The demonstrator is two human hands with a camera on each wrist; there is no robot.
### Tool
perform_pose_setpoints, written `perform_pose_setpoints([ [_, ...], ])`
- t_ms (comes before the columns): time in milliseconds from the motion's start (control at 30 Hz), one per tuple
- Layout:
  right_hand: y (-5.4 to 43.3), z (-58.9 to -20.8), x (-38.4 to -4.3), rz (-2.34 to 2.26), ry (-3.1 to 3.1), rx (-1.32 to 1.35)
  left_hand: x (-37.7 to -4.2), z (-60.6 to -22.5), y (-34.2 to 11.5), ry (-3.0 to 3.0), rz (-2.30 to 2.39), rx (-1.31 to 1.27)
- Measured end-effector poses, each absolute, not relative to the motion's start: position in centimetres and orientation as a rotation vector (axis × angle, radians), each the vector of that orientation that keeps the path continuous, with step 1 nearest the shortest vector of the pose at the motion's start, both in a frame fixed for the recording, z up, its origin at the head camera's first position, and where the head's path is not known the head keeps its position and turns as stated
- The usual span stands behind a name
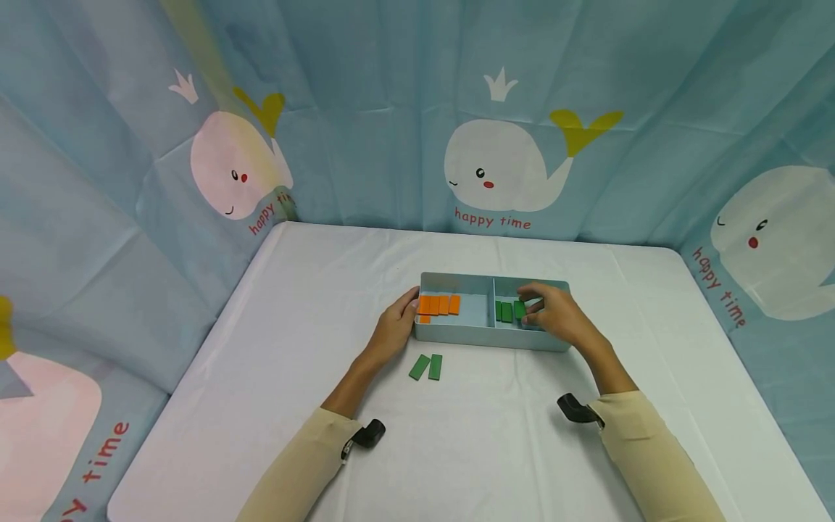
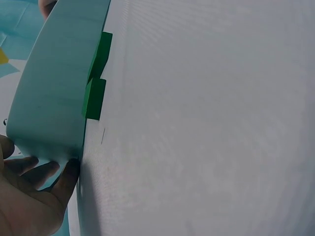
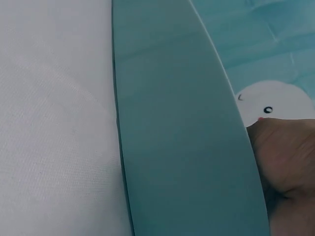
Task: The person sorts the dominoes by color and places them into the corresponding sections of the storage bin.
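Observation:
A long light-blue tray (image 1: 457, 333) with a divider lies on the table. Several orange tiles (image 1: 443, 305) sit in its left compartment, and green tiles (image 1: 506, 312) in its right one. My left hand (image 1: 391, 330) rests its fingertips against the tray's left end wall; the left wrist view shows the fingers (image 2: 61, 184) spread there. Over the right compartment, my right hand (image 1: 557, 313) pinches a green tile (image 1: 519, 309) between thumb and curled finger. In the right wrist view the tray's side wall (image 3: 182, 123) hides the fingertips. Two loose green tiles (image 1: 428, 367) lie in front of the tray.
A white cloth (image 1: 496, 435) covers the table. Behind and beside it hang blue curtains (image 1: 378, 130) printed with whales. Dark wrist devices (image 1: 369, 433) stick out at both sleeves.

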State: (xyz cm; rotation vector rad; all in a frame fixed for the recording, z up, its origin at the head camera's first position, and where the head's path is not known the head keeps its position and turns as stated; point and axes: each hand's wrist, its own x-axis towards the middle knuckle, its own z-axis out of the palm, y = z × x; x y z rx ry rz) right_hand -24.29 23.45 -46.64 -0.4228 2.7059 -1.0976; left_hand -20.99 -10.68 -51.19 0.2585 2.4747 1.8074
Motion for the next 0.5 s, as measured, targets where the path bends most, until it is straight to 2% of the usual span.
perform_pose_setpoints([
  [500,23.49,-46.7,-24.37,-1.106,2.737,-0.409,-20.99,-51.07,-10.59,2.49,1.796,0.248],
])
